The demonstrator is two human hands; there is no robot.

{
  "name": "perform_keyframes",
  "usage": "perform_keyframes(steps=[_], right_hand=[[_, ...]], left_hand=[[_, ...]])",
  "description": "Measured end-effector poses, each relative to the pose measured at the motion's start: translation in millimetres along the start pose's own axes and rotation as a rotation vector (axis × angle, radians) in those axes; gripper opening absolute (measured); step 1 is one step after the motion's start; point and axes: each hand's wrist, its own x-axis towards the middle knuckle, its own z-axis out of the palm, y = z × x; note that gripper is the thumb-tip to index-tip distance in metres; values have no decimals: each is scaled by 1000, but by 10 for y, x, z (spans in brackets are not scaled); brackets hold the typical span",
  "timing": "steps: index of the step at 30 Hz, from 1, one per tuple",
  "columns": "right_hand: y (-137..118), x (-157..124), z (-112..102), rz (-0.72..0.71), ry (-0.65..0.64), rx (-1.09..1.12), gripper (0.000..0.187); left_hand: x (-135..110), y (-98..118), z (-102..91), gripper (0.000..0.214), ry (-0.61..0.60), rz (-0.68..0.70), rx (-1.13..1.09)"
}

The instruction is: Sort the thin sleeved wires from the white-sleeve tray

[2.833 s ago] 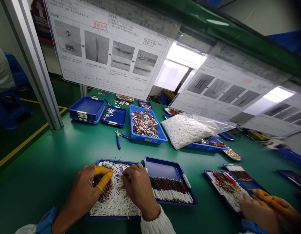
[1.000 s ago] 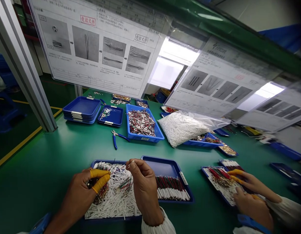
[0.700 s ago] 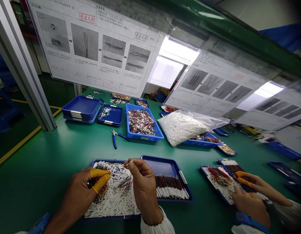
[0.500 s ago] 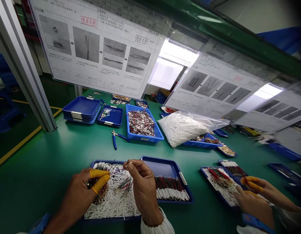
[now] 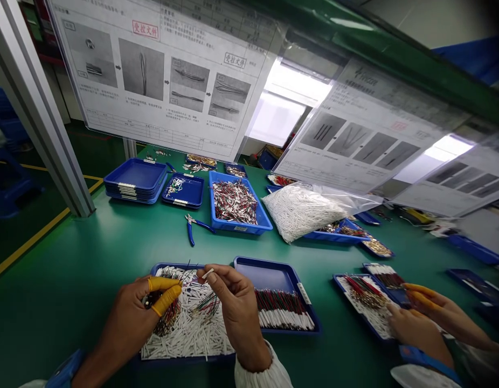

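My left hand (image 5: 136, 318), with yellow finger cots on thumb and forefinger, is closed round a bundle of thin wires with metal ends (image 5: 166, 312). My right hand (image 5: 233, 304) pinches a small white tube (image 5: 207, 273) near the wire tips. Both hands hover over a blue tray (image 5: 156, 268) heaped with white tubes (image 5: 193, 337). Just right of it, a second blue tray (image 5: 269, 272) holds a row of red and green wires with white ends (image 5: 284, 315).
A co-worker's hands (image 5: 419, 323) with yellow cots work over blue trays (image 5: 354, 302) at the right. Farther back lie blue pliers (image 5: 193, 226), a bin of wires (image 5: 235, 202), stacked trays (image 5: 134, 180) and a bag of white tubes (image 5: 302, 210). Instruction sheets (image 5: 164, 70) hang above.
My right hand rose from the tube heap with one white tube and has carried it leftward toward the wire tips. The co-worker's hands shifted over their trays.
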Motion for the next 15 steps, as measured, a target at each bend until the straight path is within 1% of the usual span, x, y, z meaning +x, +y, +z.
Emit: perform_keyframes(steps=[3,5,9,15], right_hand=[[-36,13,-7,-1,-2,-72,23],[-47,25,-24,-30,32,-95,20],[-32,30,-59,-79,102,-68,15],[-3,7,-40,-90,90,-5,13]], left_hand=[[0,8,4,23,-15,3,-3],[0,14,8,23,-22,10,13],[-6,14,25,21,-17,75,73],[-31,-71,52,23,-39,127,161]])
